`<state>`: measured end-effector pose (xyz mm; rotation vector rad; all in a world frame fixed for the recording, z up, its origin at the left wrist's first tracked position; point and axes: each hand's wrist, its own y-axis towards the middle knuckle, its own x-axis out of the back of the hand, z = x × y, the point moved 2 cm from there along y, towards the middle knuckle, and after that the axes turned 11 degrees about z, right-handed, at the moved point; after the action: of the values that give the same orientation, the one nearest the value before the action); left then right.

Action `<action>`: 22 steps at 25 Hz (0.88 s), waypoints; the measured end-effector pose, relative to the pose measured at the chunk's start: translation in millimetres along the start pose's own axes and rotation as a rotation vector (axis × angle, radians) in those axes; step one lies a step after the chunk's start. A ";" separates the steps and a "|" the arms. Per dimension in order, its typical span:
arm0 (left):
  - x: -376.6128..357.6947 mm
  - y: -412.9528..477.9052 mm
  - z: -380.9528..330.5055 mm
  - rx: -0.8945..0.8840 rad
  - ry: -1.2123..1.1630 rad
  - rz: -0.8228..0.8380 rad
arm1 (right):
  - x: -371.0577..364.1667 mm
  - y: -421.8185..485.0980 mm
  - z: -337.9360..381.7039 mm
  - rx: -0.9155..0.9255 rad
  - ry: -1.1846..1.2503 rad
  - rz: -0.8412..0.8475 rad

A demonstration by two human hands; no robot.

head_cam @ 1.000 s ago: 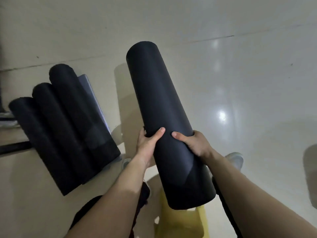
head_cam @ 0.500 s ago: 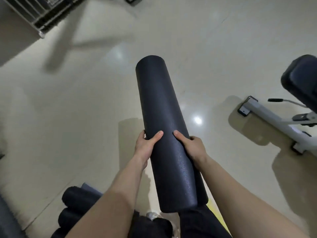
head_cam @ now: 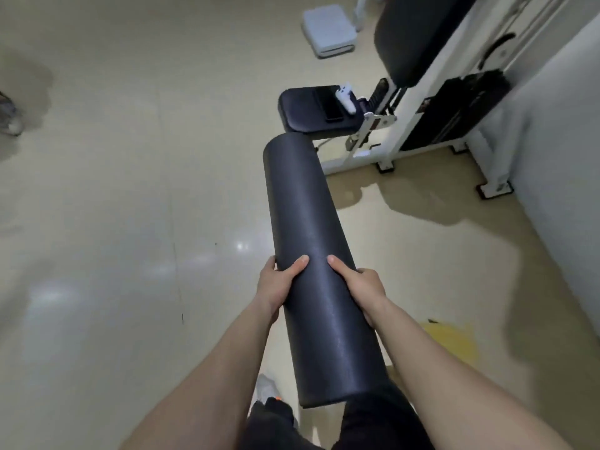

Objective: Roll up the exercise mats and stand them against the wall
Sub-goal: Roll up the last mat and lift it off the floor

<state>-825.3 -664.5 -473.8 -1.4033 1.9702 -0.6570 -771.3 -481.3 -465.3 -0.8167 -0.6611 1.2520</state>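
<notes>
A rolled black exercise mat (head_cam: 305, 216) is held out in front of me, clear of the floor, its far end pointing away towards a gym machine. My left hand (head_cam: 276, 287) grips its left side near the middle, thumb laid over the top. My right hand (head_cam: 363, 287) grips the right side at the same height, thumb also on top. The roll's near end hangs above my legs.
A white-framed gym machine (head_cam: 406, 131) with a black seat pad (head_cam: 311, 108) and a weight stack (head_cam: 461, 105) stands ahead on the right. A phone and a white controller lie on the seat. A pale wall (head_cam: 558, 177) runs along the right. A yellow patch (head_cam: 454, 339) marks the floor.
The view has swung right: the other rolled mats on the floor have left the frame, and the gym machine and right wall have come in. Both hands keep the same grip.
</notes>
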 end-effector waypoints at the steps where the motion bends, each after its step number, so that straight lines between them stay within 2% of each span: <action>1: -13.3 5.8 -4.7 0.018 0.062 0.056 | 11.0 -6.9 -6.7 -0.005 0.071 -0.052; 8: -174.3 70.2 -14.7 0.112 0.423 0.406 | 136.0 -17.6 -51.0 0.006 0.576 -0.317; 14: -342.0 181.1 -28.4 0.148 0.607 0.537 | 280.2 44.2 -38.9 0.020 0.815 -0.409; 18: -448.8 283.5 -25.8 0.192 0.690 0.618 | 387.4 112.8 -25.9 0.038 0.888 -0.519; 22: -544.3 411.1 -4.2 0.181 0.754 0.686 | 481.9 218.8 -23.5 0.067 0.976 -0.613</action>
<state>-960.7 -19.8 -650.7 -0.2919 2.6561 -1.0757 -775.2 10.9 -661.3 -0.9489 -0.0403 0.2316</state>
